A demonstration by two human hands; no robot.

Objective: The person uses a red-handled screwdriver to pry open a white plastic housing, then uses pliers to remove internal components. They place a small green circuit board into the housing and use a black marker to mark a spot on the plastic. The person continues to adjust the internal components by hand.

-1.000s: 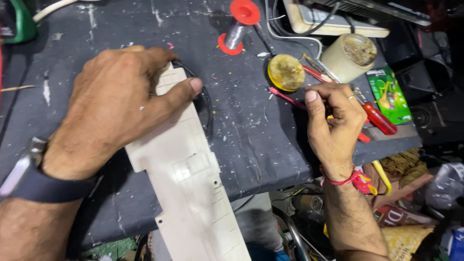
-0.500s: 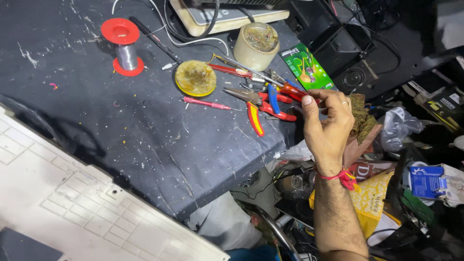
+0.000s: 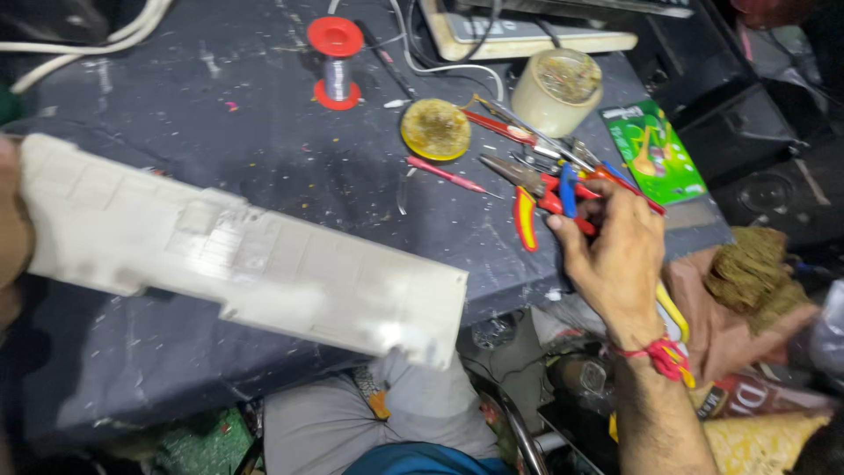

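My left hand point(image 3: 12, 230) shows only as a sliver at the left edge, gripping one end of a long white plastic panel point(image 3: 237, 259) held slantwise over the dark worktable point(image 3: 264, 149). At the table's right edge my right hand point(image 3: 615, 255) has its fingers curled among a heap of hand tools, touching the red and yellow handled pliers point(image 3: 545, 195). Whether those fingers have closed on a tool I cannot tell. A red thread bracelet point(image 3: 655, 356) circles that wrist.
A red solder spool point(image 3: 335, 62), a round yellow tin point(image 3: 435, 129), a roll of tape point(image 3: 556, 91), a green packet point(image 3: 652, 149) and a red pen-like tool point(image 3: 447, 174) lie on the table. White cables and a flat device sit at the back. Clutter fills the floor at right.
The view has swung back left. The white panel now lies across the middle, held at its left end. My right hand moved down onto the pile of pliers.
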